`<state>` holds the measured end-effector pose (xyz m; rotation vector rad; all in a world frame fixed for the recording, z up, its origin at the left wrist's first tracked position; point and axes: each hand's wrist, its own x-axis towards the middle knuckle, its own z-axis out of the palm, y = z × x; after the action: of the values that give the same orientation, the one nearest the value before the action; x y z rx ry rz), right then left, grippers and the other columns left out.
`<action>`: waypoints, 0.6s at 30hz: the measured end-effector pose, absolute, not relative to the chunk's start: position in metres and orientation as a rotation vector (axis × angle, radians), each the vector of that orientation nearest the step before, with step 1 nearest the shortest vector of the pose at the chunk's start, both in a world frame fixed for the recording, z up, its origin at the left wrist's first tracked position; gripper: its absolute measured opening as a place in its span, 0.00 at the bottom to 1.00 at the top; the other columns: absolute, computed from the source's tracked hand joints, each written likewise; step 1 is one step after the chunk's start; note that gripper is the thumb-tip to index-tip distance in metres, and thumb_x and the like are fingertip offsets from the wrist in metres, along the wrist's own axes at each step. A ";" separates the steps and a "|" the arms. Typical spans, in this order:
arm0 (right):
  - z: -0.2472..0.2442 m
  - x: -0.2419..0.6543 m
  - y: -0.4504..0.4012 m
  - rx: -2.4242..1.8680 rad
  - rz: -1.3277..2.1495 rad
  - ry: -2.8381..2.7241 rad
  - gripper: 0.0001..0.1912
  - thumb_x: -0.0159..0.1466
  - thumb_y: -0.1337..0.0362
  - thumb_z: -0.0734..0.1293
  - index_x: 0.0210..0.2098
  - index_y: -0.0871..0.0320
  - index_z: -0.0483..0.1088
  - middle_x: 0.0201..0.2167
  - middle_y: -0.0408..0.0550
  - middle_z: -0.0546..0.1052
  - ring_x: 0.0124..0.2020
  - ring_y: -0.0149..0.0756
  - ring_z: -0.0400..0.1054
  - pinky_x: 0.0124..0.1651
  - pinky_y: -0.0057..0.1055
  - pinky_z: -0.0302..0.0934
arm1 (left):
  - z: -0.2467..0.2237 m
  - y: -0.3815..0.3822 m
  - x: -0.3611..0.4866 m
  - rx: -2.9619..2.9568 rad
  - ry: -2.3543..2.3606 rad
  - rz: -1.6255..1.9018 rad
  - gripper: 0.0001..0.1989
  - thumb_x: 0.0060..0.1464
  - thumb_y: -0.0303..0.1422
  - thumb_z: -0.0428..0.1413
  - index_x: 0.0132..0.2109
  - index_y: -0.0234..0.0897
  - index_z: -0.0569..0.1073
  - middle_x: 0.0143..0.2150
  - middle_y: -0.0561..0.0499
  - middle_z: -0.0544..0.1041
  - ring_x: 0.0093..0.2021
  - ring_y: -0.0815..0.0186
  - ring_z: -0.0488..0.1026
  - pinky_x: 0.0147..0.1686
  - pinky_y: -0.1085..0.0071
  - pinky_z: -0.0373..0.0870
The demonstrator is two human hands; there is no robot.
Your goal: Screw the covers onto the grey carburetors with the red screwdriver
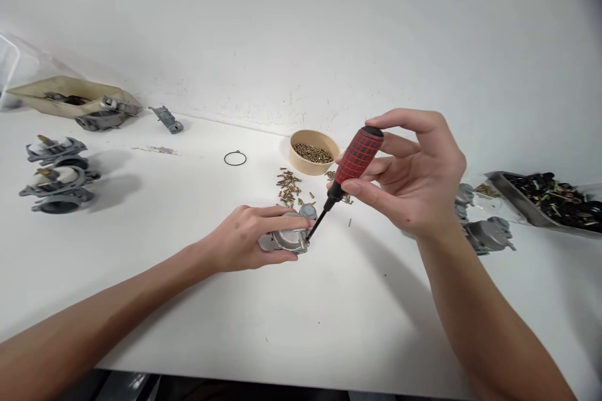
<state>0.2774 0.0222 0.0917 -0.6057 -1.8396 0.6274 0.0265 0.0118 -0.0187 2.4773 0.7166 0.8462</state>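
Note:
On the white table, my left hand (256, 235) is wrapped round a grey metal carburetor (288, 239) and steadies it. My right hand (409, 169) grips a screwdriver (358, 158) by its red and black handle, one finger on the end cap. The shaft slants down to the left, its tip at a screw (308, 242) on the carburetor's near right edge. Part of the carburetor is hidden under my left fingers. Just behind it lie several loose brass-coloured screws (288, 186).
A round tan tub (314, 167) of screws stands behind. A black rubber ring (235, 158) lies left of it. Carburetor bodies (59, 175) stand at left, near a bag of metal parts (61, 84). More carburetors (489, 235) and a metal tray (522, 203) of black parts are at right.

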 end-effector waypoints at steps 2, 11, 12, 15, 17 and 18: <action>0.091 0.277 0.023 -0.599 0.610 -1.836 0.30 0.55 0.68 0.81 0.54 0.47 0.72 0.40 0.43 0.82 0.32 0.39 0.80 0.29 0.34 0.80 | -0.018 0.012 0.026 2.489 0.722 0.845 0.23 0.62 0.42 0.63 0.63 0.47 0.74 0.59 0.49 0.80 0.47 0.61 0.83 0.42 0.73 0.75; 0.092 0.277 0.023 -0.492 0.625 -1.905 0.29 0.58 0.70 0.78 0.56 0.49 0.71 0.44 0.47 0.81 0.41 0.44 0.81 0.36 0.40 0.83 | -0.017 0.012 0.026 2.524 0.722 0.843 0.23 0.63 0.43 0.62 0.63 0.47 0.73 0.58 0.48 0.80 0.46 0.62 0.83 0.42 0.73 0.75; 0.092 0.276 0.022 -0.469 0.637 -1.926 0.29 0.58 0.70 0.78 0.56 0.49 0.70 0.46 0.47 0.81 0.44 0.46 0.81 0.39 0.42 0.83 | -0.017 0.012 0.026 2.526 0.722 0.842 0.23 0.64 0.44 0.61 0.63 0.47 0.73 0.58 0.49 0.80 0.46 0.63 0.83 0.42 0.73 0.75; 0.093 0.270 0.018 -0.410 0.626 -1.946 0.31 0.59 0.74 0.76 0.57 0.49 0.69 0.44 0.45 0.81 0.43 0.44 0.81 0.39 0.43 0.82 | -0.017 0.011 0.026 2.533 0.712 0.841 0.22 0.65 0.44 0.60 0.63 0.49 0.72 0.58 0.50 0.80 0.45 0.64 0.82 0.40 0.74 0.74; 0.093 0.265 0.016 -0.359 0.548 -1.922 0.34 0.56 0.78 0.77 0.57 0.48 0.70 0.42 0.43 0.80 0.38 0.40 0.80 0.36 0.39 0.82 | -0.018 0.012 0.026 2.540 0.704 0.852 0.22 0.65 0.44 0.60 0.63 0.49 0.72 0.58 0.50 0.80 0.45 0.65 0.82 0.39 0.75 0.73; 0.092 0.262 0.015 -0.330 0.510 -1.916 0.35 0.55 0.79 0.77 0.57 0.48 0.71 0.42 0.43 0.79 0.36 0.39 0.79 0.35 0.38 0.81 | -0.018 0.012 0.026 2.542 0.702 0.855 0.22 0.64 0.44 0.60 0.63 0.48 0.72 0.58 0.50 0.80 0.45 0.65 0.82 0.39 0.75 0.72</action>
<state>0.2623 0.0150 0.0924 -0.3295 -1.9164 0.5101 0.0261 0.0118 -0.0182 2.5421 0.7021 0.8555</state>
